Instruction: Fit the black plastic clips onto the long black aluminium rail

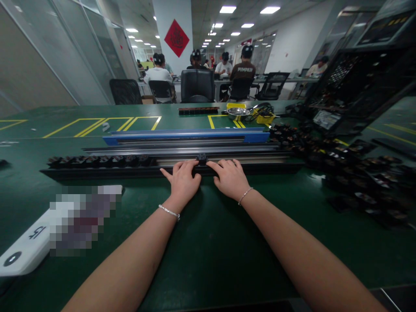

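Observation:
A small black block-like part (202,157) sits upright in the long black channel rail (260,168) in front of me. My left hand (183,178) is at its left side, index fingertip touching it, thumb apart and little finger stretched out over the rail's front edge. From the right, my right hand (230,177) reaches its index finger to the same part. Its other fingers rest along the rail, spread a little. A row of several similar black parts (97,161) fills the rail's left portion. The undersides of both hands are hidden.
Behind the rail lie a grey metal strip (182,150) and a blue rail (143,139). Loose black parts (364,177) are heaped on the right, beside a tilted black case (351,86). A white device (29,238) is at left. A metal bowl (238,112) stands farther back.

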`<state>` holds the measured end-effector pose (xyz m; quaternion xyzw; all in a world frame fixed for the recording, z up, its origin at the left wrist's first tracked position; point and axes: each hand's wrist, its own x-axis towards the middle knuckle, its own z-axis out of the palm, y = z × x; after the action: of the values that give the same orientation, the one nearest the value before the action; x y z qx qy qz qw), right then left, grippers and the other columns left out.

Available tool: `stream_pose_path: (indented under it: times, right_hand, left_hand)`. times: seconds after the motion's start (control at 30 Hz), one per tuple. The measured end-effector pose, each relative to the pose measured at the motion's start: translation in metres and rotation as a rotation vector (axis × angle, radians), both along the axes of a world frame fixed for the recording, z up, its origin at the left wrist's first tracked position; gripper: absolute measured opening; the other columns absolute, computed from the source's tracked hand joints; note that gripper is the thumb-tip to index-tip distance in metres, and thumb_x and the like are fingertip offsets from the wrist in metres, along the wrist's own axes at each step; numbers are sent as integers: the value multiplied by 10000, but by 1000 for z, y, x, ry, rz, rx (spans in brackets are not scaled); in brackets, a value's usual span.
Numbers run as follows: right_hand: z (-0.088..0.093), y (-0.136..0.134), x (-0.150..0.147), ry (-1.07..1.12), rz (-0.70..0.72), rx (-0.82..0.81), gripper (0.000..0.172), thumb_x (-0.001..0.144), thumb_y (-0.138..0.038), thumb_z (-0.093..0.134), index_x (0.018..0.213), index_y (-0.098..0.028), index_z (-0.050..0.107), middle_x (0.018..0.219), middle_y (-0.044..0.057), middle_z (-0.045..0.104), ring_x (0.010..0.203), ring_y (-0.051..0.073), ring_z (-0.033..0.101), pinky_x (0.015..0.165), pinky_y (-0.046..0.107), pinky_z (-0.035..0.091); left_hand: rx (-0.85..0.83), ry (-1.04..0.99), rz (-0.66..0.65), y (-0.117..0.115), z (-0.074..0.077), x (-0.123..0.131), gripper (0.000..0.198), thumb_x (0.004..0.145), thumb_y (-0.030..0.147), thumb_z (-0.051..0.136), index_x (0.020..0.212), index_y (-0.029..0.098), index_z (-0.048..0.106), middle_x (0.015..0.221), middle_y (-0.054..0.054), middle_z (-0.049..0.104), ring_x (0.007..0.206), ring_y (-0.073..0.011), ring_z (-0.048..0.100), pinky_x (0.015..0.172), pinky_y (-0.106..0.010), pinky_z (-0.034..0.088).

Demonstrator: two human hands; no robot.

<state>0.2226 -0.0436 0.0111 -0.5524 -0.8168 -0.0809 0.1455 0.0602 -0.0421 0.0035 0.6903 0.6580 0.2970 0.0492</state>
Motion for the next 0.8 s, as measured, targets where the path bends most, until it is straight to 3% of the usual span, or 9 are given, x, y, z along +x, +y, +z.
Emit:
stream_pose_path:
  times: [0.8]
  right_hand:
    - [0, 2, 2, 8, 19, 28, 433, 838, -246, 449, 1267, -278, 505, 1084, 72, 599, 1041, 233, 486, 954, 389, 238]
  left_hand:
    - [20, 26, -18, 0, -2, 0, 405, 773, 243, 477, 1140, 367, 597, 1188, 2, 635, 1211, -275, 417, 1007, -720, -120]
